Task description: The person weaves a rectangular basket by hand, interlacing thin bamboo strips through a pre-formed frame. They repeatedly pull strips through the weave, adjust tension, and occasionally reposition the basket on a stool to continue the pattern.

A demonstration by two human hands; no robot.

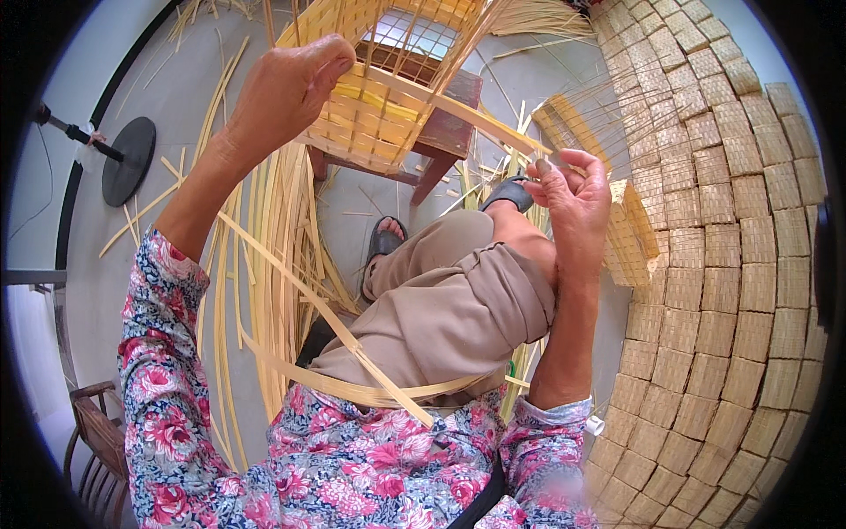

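Note:
A partly woven basket (374, 115) of pale and yellow bamboo strips rests on a small reddish-brown wooden stool (438, 145), with thin upright stakes rising from it. My left hand (295, 88) is closed at the basket's left corner, thumb pressed over a flat bamboo strip (489, 122). That strip runs across the near wall and out past the right corner. Its free end is pinched between the thumb and fingers of my right hand (571, 189), off to the right of the basket. The inner fingers of my left hand are hidden.
Long loose bamboo strips (278, 212) cover the floor left of my legs, and a few lie across my lap. Woven baskets (627, 234) stand beyond my right hand. Rows of woven blocks (705, 264) fill the right side. A round black stand base (129, 160) and wooden chair (97, 441) are left.

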